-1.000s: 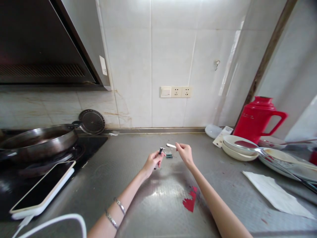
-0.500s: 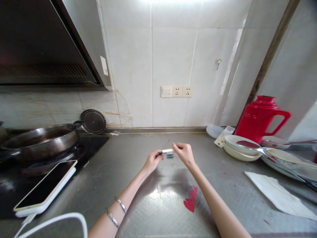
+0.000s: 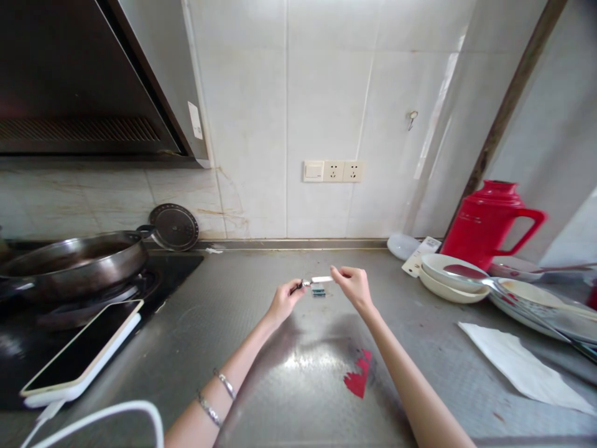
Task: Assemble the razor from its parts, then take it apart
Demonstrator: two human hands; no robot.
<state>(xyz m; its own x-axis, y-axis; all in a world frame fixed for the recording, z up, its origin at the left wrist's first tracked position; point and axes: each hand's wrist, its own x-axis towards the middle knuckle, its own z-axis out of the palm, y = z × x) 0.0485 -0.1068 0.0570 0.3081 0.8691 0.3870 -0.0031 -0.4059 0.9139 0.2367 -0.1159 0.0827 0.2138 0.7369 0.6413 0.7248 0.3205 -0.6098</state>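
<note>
Near the middle of the metal counter [image 3: 242,348], my left hand [image 3: 282,301] is closed around a small dark tool [image 3: 296,287] with a silvery end. My right hand [image 3: 353,285] pinches the right end of a thin white strip [image 3: 321,279]. The strip's left end is at the tool's tip; whether the two touch is too small to tell. Just below the strip, a small teal and clear piece [image 3: 318,290] lies on the counter. Closer to me is a torn red scrap [image 3: 358,375], flat on the metal.
A pan [image 3: 74,267] sits on the black stove at left, with a phone [image 3: 84,354] on its front edge and a white cable [image 3: 116,407]. At right stand a red thermos [image 3: 485,224], stacked bowls [image 3: 452,289], plates with utensils, and a white paper [image 3: 522,367].
My right hand has moved slightly right and more of the white strip shows between my hands. More of the tool's silvery end is visible at my left fingers.
</note>
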